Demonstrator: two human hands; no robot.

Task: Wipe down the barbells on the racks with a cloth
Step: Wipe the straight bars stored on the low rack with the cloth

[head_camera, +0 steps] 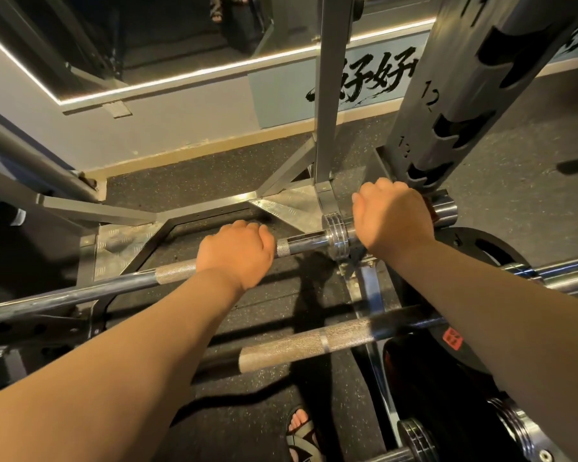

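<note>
Hands grip one racked barbell (301,243): your left hand (236,253) wraps the knurled shaft, your right hand (392,215) curls over the sleeve; no cloth shows. Steady left, wipe outward.

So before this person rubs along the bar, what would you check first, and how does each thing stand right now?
1. The left hand grips the barbell on its rough part: ok.
2. The right hand curls over the barbell's end, past the collar: ok.
3. A cloth in either hand: cannot tell; none shows plainly.
4. The barbell seated in the rack: cannot tell; the right hand hides that spot.
5. The foot stands back from the barbell: ok, it seems.
</note>
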